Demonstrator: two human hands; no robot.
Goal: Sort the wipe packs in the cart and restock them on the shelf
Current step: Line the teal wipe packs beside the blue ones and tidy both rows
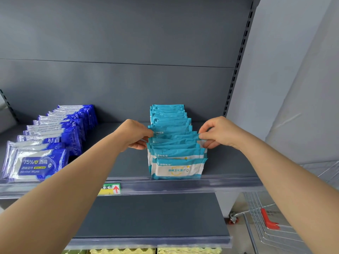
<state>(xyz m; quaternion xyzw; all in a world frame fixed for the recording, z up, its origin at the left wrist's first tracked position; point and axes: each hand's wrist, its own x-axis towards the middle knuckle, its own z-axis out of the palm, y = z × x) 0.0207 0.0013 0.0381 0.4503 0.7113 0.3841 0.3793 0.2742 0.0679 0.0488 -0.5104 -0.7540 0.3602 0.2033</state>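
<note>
Teal wipe packs [175, 156] stand on edge in a single row running front to back near the middle of the grey metal shelf [126, 162]. The front pack faces out with a white band that reads "酒精卫生湿巾"; the small brand line above it is too fine to read for certain.

One pack [174, 138] midway along this row is held at both ends. The left hand [134, 134] has its fingers [147, 133] curled and pinching the pack's left edge against the thumb. The right hand [219, 132] pinches the right edge the same way, fingers [203, 136] bent tight on the crimped seal.

At 9 o'clock from the teal row, well apart from it, a second row of blue wipe packs [55, 136] also runs front to back. Its front pack reads "75% 酒精" and "Alcohol Wipes".

On the clear strip along the shelf's front lip, at 7 o'clock from the teal row, sits a green and yellow tag [109, 189] with a red arrow pointing up; its handwriting is not legible.

Below is a lower shelf [156, 215], and under it yellow-green moulded trays [128, 251] show at the bottom edge.

At 4 o'clock, a corner of the wire cart [256, 204] shows, with a red plastic piece [267, 219] on it.
</note>
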